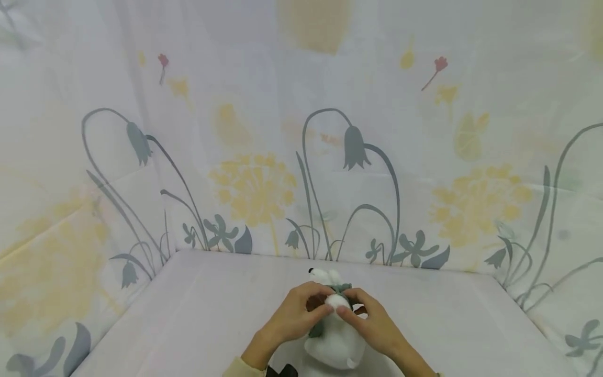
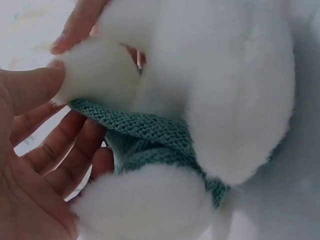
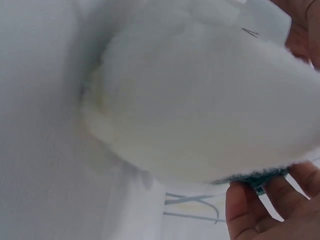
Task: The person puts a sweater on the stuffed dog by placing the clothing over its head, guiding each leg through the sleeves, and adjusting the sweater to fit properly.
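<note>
A white plush toy (image 1: pixel 336 340) with a small black nose (image 1: pixel 311 270) is held upright between both hands. Green knitted fabric (image 2: pixel 145 127) wraps its upper body. My left hand (image 1: pixel 297 314) pinches a small white fluffy part (image 2: pixel 100 75) with the thumb, other fingers curling behind the knit. From the other side my right hand (image 1: pixel 374 319) grips the toy near the top. In the right wrist view, fingers (image 3: pixel 242 205) of this hand bend against the knit's edge. A white tag (image 3: pixel 267 22) sticks out from the toy. Some fingertips are hidden behind it.
A white-covered table (image 1: pixel 212 293) lies beneath. Behind and beside it hangs a white cloth (image 1: pixel 254 125) printed with grey and yellow flowers. Close to the left wrist, a dark object (image 1: pixel 285 370) shows at the bottom edge.
</note>
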A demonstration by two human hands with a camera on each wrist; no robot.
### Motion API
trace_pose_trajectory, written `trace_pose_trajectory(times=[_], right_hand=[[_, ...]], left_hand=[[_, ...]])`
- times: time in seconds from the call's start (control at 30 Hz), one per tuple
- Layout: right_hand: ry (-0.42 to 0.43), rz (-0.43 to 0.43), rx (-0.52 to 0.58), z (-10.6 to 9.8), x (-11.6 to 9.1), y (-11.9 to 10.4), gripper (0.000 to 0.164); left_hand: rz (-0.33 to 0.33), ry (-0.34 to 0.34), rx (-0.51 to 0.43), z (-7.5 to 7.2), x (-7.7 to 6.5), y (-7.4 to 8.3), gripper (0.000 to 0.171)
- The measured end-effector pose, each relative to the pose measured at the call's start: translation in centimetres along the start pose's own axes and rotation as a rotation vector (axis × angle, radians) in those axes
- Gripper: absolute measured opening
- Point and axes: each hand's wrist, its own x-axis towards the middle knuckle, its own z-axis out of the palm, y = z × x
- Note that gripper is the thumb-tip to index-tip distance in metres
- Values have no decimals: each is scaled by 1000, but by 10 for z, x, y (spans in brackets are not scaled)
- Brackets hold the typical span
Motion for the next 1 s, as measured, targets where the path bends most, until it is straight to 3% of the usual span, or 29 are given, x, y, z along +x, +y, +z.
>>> trace_pose_trajectory(times=[0.27, 0.53, 0.73, 0.87, 1.0], right_hand=[[-47, -33, 53, 4, 3, -5, 31], [-31, -209, -25, -1, 5, -8, 31], [-34, -282, -65, -6, 5, -11, 33], [-66, -280, -54, -10, 2, -12, 38], [-110, -281, -33, -13, -2, -12, 41]], left_hand=[[5, 30, 40, -3, -5, -1, 20], [76, -2, 102, -2, 1, 3, 21], [52, 5, 80, -1, 6, 4, 29], [28, -3, 63, 1, 5, 6, 43], [14, -20, 64, 3, 3, 10, 45]])
